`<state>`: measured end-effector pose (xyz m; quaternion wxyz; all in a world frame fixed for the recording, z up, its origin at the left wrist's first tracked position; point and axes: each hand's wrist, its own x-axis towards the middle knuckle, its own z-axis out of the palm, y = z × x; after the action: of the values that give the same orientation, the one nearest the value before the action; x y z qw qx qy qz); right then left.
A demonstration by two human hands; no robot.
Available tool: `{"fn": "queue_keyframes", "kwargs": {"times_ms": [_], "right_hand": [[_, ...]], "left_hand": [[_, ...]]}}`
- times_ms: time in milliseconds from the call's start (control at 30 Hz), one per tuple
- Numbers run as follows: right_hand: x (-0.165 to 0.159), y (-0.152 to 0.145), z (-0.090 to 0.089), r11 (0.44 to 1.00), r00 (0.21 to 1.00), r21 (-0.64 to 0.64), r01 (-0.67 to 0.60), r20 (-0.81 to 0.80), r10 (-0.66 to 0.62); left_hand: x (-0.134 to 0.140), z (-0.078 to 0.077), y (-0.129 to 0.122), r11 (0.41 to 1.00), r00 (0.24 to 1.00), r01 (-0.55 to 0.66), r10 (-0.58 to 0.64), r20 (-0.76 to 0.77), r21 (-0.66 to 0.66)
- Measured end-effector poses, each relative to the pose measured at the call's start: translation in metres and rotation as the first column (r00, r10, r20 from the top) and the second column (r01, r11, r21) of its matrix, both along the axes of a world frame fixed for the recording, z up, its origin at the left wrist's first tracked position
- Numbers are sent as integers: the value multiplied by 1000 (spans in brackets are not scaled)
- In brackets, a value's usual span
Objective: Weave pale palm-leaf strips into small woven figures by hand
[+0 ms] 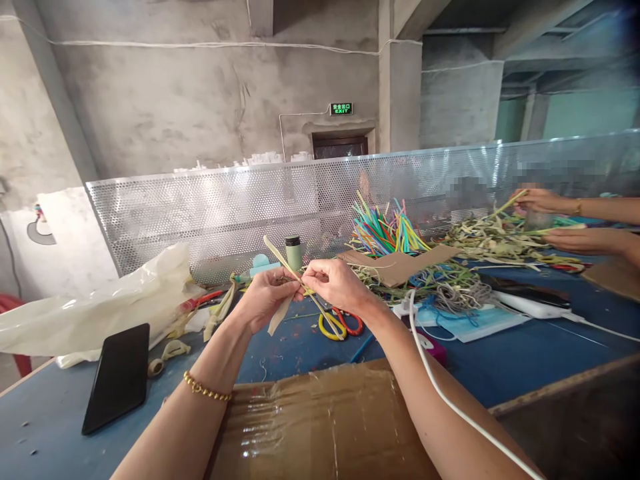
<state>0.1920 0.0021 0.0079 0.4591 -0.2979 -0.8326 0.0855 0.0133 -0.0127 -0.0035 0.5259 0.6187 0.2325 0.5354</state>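
Near the middle of the head view, a pale yellow strip (276, 253) slants from upper left to lower right through my fingers. My left hand (265, 297) pinches it with thumb and forefinger, while a wider pale end (280, 317) hangs below. Close beside it, my right hand (334, 283) is also closed on the strip, fingertips nearly touching the left ones. The exact pinch point is partly hidden. Just under my right wrist lie scissors (358, 331) with yellow and red handles. A taped cardboard box (320, 427) is beneath my forearms.
Left on the blue table (50, 417) are a black phone (117, 377) and plastic sheeting (100, 303). Behind stand a green bottle (293, 255), colourful stems (387, 227) and a perforated metal screen (240, 207). A white cable (440, 383) crosses my right arm. Another person's hands (545, 200) work at right.
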Motion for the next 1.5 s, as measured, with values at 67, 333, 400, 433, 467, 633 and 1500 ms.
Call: {"fn": "queue_keyframes", "kwargs": {"times_ms": [67,333,400,433,467,633,1500], "right_hand": [[0,0,0,1000,1000,-10,4,-11,-4],[-1,6,-4,993,991,-112,-43,-133,28],[0,8,-6,990,988,-117,-82,-142,65],[1,8,-6,989,988,-112,-96,-131,81],[2,8,-6,989,989,-105,-101,-115,89],[4,3,-3,989,992,-97,-112,-75,105],[-32,8,-20,990,981,-106,92,-161,-108]], "left_hand": [[1,0,-1,1000,1000,4,-4,16,-4],[1,1,-1,1000,1000,3,-3,31,-16],[1,1,-1,1000,1000,-7,8,21,-14],[1,1,-1,1000,1000,-10,11,15,-13],[1,1,-1,1000,1000,-11,11,9,-12],[1,1,-3,999,999,-23,23,-23,30],[9,-6,8,985,946,-153,168,276,-76]]}}
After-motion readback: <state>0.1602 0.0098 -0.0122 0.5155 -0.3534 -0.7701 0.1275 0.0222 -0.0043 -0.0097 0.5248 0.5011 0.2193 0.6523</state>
